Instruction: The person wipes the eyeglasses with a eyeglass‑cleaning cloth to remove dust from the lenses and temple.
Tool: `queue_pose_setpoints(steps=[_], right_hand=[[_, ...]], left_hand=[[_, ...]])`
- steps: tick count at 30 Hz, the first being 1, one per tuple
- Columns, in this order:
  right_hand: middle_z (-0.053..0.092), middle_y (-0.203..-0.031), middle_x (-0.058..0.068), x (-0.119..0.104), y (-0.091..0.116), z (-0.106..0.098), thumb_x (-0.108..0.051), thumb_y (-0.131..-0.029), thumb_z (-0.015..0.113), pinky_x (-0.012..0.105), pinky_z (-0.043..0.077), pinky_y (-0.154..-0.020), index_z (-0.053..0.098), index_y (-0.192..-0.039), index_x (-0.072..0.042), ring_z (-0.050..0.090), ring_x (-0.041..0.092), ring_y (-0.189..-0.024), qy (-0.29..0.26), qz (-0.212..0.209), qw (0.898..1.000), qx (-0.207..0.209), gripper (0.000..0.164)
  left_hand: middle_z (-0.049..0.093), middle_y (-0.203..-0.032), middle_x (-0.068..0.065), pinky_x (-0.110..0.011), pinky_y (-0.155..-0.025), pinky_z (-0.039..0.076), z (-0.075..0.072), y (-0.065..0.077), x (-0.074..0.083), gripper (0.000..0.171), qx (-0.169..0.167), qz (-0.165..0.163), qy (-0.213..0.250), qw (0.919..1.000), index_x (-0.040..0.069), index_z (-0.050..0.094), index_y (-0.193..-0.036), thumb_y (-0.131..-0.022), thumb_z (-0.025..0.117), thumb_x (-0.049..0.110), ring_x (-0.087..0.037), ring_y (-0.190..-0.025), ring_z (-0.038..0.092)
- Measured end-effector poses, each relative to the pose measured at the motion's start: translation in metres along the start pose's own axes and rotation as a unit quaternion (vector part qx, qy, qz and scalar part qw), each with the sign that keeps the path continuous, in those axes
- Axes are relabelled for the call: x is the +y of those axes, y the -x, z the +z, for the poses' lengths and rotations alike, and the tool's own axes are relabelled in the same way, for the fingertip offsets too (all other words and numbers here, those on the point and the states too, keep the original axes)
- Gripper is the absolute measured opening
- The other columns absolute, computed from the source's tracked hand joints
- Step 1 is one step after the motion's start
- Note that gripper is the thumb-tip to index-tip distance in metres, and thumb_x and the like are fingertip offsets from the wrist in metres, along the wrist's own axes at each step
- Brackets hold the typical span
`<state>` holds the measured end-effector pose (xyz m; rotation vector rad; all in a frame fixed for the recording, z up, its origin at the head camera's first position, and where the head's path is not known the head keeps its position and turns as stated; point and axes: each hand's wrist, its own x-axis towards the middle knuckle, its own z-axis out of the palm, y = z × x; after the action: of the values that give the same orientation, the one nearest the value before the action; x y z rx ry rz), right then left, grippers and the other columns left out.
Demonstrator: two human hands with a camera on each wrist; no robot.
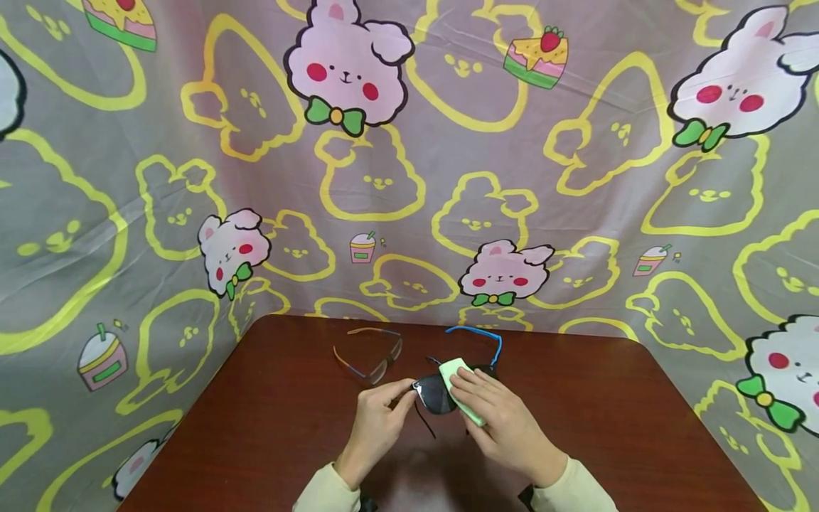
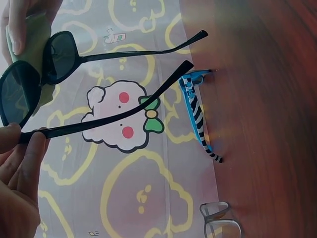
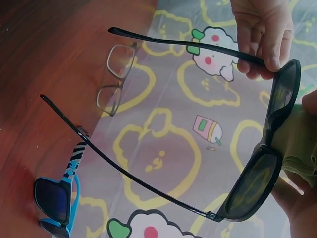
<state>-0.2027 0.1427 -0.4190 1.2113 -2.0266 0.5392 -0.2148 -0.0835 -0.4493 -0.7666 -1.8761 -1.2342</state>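
Black sunglasses (image 1: 435, 396) are held aloft above a dark red-brown worktop (image 1: 256, 419), their lens front stretched crosswise between a person's two hands. The long axis of the front runs left to right, the lenses face up toward the head camera, and both unfolded arms point down toward the wood. The frame is glossy black, with smoky, see-through lenses, slim arms bent near the tips and a pale glint at the left corner. The person's left grip (image 1: 380, 419) pinches that corner by the hinge between thumb and fingers, while the right grip (image 1: 505, 423) holds a folded, pale green cloth (image 1: 451, 370) against the other lens, fingers laid across its top and the cloth caught between fingers and thumb. Beyond the left hand, eyeglasses (image 1: 387, 361) with clear lenses and orange-toned arms rest unfolded on the worktop. Beyond the right, blue sunglasses (image 3: 52, 201) with dark lenses and a black-and-white striped arm lie near the far edge. Cream sleeves (image 1: 326, 491) reach the wrists, and a grey curtain (image 1: 377, 160) printed with rabbits, cake slices and lidded drink cups surrounds the scene.
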Motion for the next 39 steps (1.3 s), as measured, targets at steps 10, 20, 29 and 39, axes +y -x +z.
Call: queue_pose_setpoints(steps=[10,20,29,39], right_hand=[[0.061,-0.122,0.013,-0.002,-0.005,0.002,-0.023,-0.1,0.044,0.042,0.036,-0.102,0.063,-0.118,0.0,0.055,0.032,-0.116,-0.013,-0.01,1.0,-0.005,0.035],[0.06,-0.123,0.014,-0.004,-0.009,0.001,-0.019,-0.099,0.045,0.043,0.038,-0.1,0.064,-0.117,0.001,0.055,0.031,-0.115,-0.013,-0.027,1.0,0.003,0.033],[0.059,-0.124,0.015,-0.004,-0.012,-0.002,-0.019,-0.101,0.041,0.045,0.037,-0.101,0.064,-0.115,0.0,0.054,0.03,-0.117,-0.014,-0.025,0.999,-0.015,0.032],[0.061,-0.122,0.014,-0.007,-0.011,-0.001,-0.019,-0.103,0.035,0.045,0.037,-0.101,0.063,-0.114,0.0,0.055,0.031,-0.115,-0.01,-0.035,0.999,-0.021,0.035]], left_hand=[[0.071,-0.09,-0.004,-0.018,-0.066,0.051,-0.002,0.001,-0.002,0.017,-0.021,-0.027,0.013,0.9993,0.005,0.072,-0.095,-0.081,0.071,-0.003,-0.011,-0.079,0.065],[0.071,-0.088,-0.005,-0.017,-0.059,0.049,0.001,0.0,-0.001,0.015,-0.025,-0.031,0.006,0.9992,0.004,0.072,-0.095,-0.081,0.07,-0.003,-0.006,-0.074,0.062],[0.071,-0.089,-0.003,-0.017,-0.061,0.05,0.004,-0.004,0.002,0.015,-0.032,-0.032,0.006,0.999,0.005,0.072,-0.094,-0.081,0.071,-0.002,-0.006,-0.075,0.063],[0.071,-0.085,-0.003,-0.016,-0.057,0.049,0.006,-0.002,0.004,0.016,-0.031,-0.03,-0.001,0.9991,0.005,0.073,-0.091,-0.078,0.073,-0.004,-0.004,-0.071,0.062]])
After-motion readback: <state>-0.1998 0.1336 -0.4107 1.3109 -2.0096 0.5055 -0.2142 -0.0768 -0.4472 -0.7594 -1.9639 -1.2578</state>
